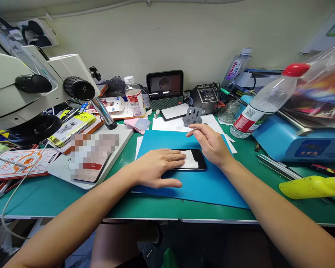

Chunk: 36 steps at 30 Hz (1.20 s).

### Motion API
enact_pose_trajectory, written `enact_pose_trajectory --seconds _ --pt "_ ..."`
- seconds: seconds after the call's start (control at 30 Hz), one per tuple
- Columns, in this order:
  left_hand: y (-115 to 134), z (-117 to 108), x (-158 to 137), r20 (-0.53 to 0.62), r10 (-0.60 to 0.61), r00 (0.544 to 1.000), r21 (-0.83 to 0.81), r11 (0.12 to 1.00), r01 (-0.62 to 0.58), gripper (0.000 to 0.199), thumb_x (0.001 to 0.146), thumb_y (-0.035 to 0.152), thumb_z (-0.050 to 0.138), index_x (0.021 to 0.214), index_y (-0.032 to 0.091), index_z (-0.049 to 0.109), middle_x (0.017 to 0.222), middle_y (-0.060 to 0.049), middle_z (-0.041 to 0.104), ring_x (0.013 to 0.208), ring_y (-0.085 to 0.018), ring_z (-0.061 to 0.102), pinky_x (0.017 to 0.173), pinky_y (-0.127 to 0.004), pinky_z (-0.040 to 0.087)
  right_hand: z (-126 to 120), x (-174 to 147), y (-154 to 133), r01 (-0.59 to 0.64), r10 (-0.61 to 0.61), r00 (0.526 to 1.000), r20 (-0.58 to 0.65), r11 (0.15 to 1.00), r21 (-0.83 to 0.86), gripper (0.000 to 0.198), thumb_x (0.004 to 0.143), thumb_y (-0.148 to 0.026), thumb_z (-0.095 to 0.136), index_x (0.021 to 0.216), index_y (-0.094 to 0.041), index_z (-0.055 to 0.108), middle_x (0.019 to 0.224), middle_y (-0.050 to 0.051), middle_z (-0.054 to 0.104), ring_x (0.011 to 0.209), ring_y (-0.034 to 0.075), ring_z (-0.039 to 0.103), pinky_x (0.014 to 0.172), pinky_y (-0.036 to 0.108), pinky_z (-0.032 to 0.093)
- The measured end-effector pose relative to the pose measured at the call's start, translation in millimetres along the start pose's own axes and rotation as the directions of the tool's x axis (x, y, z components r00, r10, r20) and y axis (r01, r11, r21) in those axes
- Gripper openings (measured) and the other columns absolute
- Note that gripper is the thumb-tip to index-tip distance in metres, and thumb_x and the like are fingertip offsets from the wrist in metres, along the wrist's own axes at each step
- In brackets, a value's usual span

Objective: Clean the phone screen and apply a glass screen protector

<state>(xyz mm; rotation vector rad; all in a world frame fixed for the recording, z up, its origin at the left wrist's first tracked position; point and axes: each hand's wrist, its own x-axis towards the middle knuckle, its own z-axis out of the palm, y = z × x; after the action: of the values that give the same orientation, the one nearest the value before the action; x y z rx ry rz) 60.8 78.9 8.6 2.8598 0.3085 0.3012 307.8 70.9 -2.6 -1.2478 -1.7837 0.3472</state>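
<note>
A dark smartphone lies on a blue mat at the middle of the bench. On the phone is a white cloth or tissue. My left hand rests flat over the phone's left part with its fingers on the white piece and its thumb out to the side. A ring shows on one finger. My right hand is raised just right of the phone, fingers loosely bent and apart, with nothing in it. The left end of the phone is hidden under my left hand.
A microscope stands at the left, with a second phone on its base. Bottles, a small screen and a black control box stand behind. At right are a blue machine, a yellow squeeze bottle and tweezers.
</note>
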Motion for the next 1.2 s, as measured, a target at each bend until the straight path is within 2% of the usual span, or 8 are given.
enact_pose_trajectory --seconds 0.1,0.3,0.4,0.57,0.7,0.87,1.03,1.2 --pt "-3 -4 -1 0.012 -0.02 1.0 0.026 0.999 0.02 0.053 0.099 0.055 0.052 0.133 0.016 0.063 0.15 -0.014 0.056 0.14 -0.03 0.053 0.121 -0.044 0.037 0 0 1 -0.008 0.008 1.0 0.003 1.0 -0.006 0.027 0.102 -0.037 0.045 0.116 -0.024 0.064 0.1 0.005 0.077 0.102 0.025 0.068 0.091 0.042 0.049" --pt "-5 -19 -8 0.019 -0.088 0.996 -0.015 0.996 0.088 0.043 0.102 0.05 0.047 0.103 0.019 0.076 0.126 -0.01 0.074 0.121 -0.029 0.067 0.109 -0.042 0.049 -1 2 0 -0.045 0.045 0.999 -0.026 0.999 -0.003 0.027 0.102 -0.039 0.046 0.114 -0.024 0.065 0.099 0.004 0.078 0.101 0.026 0.068 0.091 0.042 0.049" --pt "-1 -16 -7 0.025 -0.076 0.997 -0.016 0.997 0.077 0.044 0.102 0.052 0.046 0.112 0.021 0.074 0.132 -0.011 0.069 0.126 -0.029 0.064 0.109 -0.041 0.048 0 3 0 -0.059 0.058 0.998 -0.034 0.998 -0.005 0.027 0.102 -0.04 0.046 0.113 -0.024 0.065 0.1 0.004 0.078 0.101 0.025 0.067 0.091 0.042 0.049" --pt "7 -5 0 0.04 -0.112 0.993 0.047 0.993 0.11 0.059 0.099 0.06 0.048 0.142 0.021 0.056 0.146 -0.017 0.055 0.13 -0.035 0.058 0.11 -0.047 0.046 1 3 5 -0.06 0.059 0.997 -0.048 0.998 -0.004 0.029 0.102 -0.043 0.045 0.111 -0.025 0.067 0.1 0.004 0.078 0.101 0.025 0.067 0.09 0.041 0.048" --pt "9 -4 1 0.017 -0.047 0.999 0.08 0.996 0.045 0.05 0.1 0.056 0.047 0.132 0.02 0.062 0.147 -0.016 0.055 0.136 -0.033 0.052 0.118 -0.049 0.037 -1 3 8 -0.073 0.073 0.996 -0.057 0.997 0.001 0.029 0.102 -0.043 0.045 0.109 -0.025 0.067 0.1 0.004 0.078 0.099 0.025 0.066 0.089 0.039 0.048" --pt "7 -4 0 -0.06 -0.12 0.991 0.093 0.988 0.126 0.045 0.103 0.05 0.042 0.13 0.02 0.062 0.13 -0.015 0.065 0.114 -0.028 0.065 0.1 -0.044 0.052 -3 3 9 -0.071 0.071 0.995 -0.069 0.997 -0.001 0.031 0.102 -0.045 0.044 0.104 -0.024 0.067 0.1 0.005 0.077 0.101 0.025 0.065 0.09 0.039 0.047" --pt "6 2 -1 -0.007 -0.091 0.996 0.075 0.993 0.091 0.044 0.104 0.046 0.044 0.136 0.022 0.062 0.147 -0.013 0.058 0.137 -0.03 0.055 0.114 -0.047 0.047 -3 3 11 -0.064 0.064 0.996 -0.059 0.998 0.001 0.034 0.103 -0.048 0.042 0.101 -0.025 0.067 0.098 0.004 0.077 0.101 0.024 0.065 0.09 0.038 0.047" --pt "6 -3 -3 0.057 -0.188 0.981 0.063 0.981 0.184 0.045 0.107 0.041 0.036 0.139 0.021 0.061 0.153 -0.008 0.052 0.145 -0.025 0.048 0.122 -0.042 0.039 -1 1 13 -0.051 0.052 0.998 -0.037 0.999 0.017 0.036 0.103 -0.051 0.041 0.1 -0.026 0.067 0.099 0.004 0.076 0.099 0.024 0.064 0.089 0.038 0.047"
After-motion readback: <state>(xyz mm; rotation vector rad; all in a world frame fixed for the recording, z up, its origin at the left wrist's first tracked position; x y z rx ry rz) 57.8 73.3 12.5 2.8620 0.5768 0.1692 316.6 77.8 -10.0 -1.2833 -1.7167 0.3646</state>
